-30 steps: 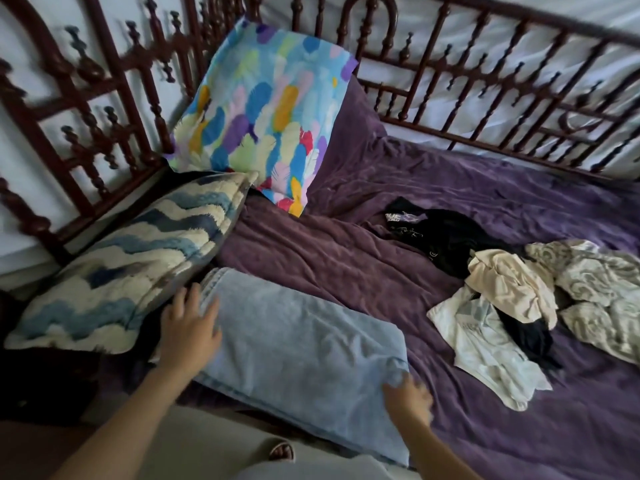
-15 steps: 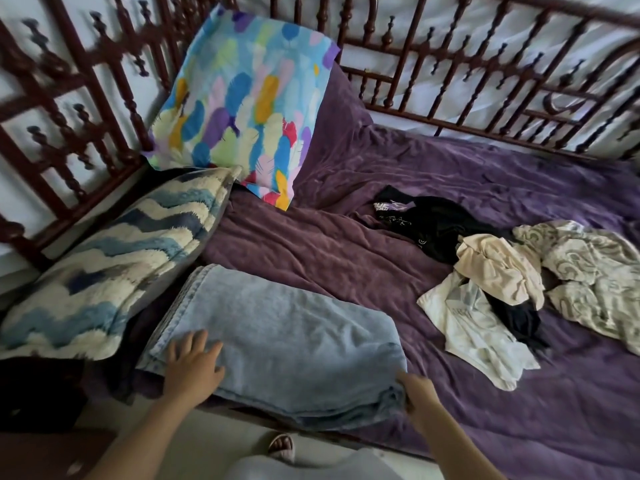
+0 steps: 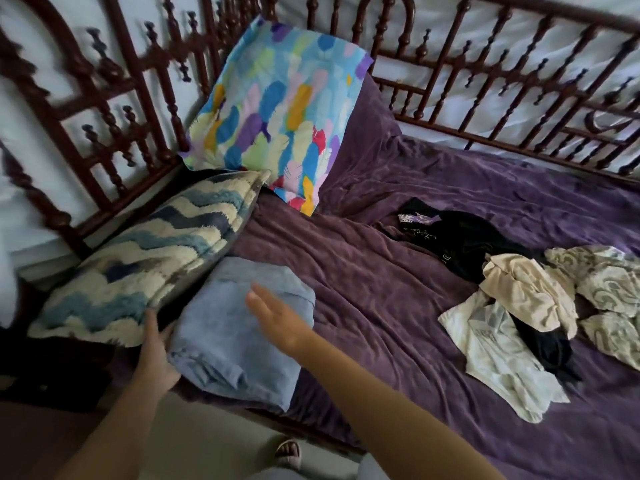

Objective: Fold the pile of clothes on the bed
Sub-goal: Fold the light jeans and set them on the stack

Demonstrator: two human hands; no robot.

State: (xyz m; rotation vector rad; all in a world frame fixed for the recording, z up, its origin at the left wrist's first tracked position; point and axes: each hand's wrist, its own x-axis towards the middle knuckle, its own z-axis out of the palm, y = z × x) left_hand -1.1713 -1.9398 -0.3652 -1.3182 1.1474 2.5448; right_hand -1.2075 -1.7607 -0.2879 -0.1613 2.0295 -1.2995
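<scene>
Folded light-blue denim jeans (image 3: 239, 327): halved again since prior frame | left hand (image 3: 154, 351) flat at edge, right hand (image 3: 277, 315) spread above | crumpled pile (image 3: 533, 317) untouched

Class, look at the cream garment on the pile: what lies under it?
Under the cream garment lie a black garment and a pale printed shirt. Whatever else is beneath is covered.

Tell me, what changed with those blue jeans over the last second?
The blue jeans got folded once more, their right end brought over to the left, so they now form a compact bundle beside the wavy pillow. The right hand let go of that end and lies open over the bundle; the left hand shifted to its left edge. The unfolded pile stayed put.
</scene>
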